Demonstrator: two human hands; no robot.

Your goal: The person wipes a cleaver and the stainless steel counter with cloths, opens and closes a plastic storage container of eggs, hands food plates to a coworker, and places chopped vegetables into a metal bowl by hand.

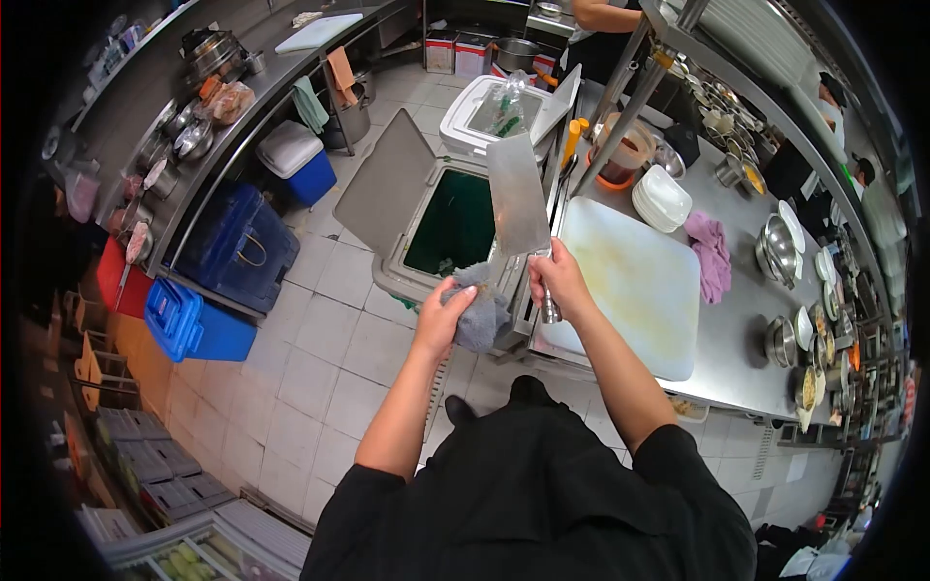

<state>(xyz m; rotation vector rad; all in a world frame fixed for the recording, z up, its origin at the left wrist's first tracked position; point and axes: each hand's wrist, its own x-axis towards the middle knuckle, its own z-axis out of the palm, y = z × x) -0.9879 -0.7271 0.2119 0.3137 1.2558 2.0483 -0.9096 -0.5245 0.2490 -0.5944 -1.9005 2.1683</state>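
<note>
A wide cleaver is held upright by its handle in my right hand, blade pointing away from me. My left hand grips a grey cloth, just left of the cleaver's lower end; whether cloth and blade touch I cannot tell. Beyond both hands stands a bin with its lid swung to the left and a dark green inside. Right of my right hand lies a white cutting board with yellowish stains, on the steel counter.
On the steel counter are stacked white plates, a purple cloth and metal bowls. A shelf post rises at its far edge. Blue tubs stand left on the tiled floor. Other people work at the back.
</note>
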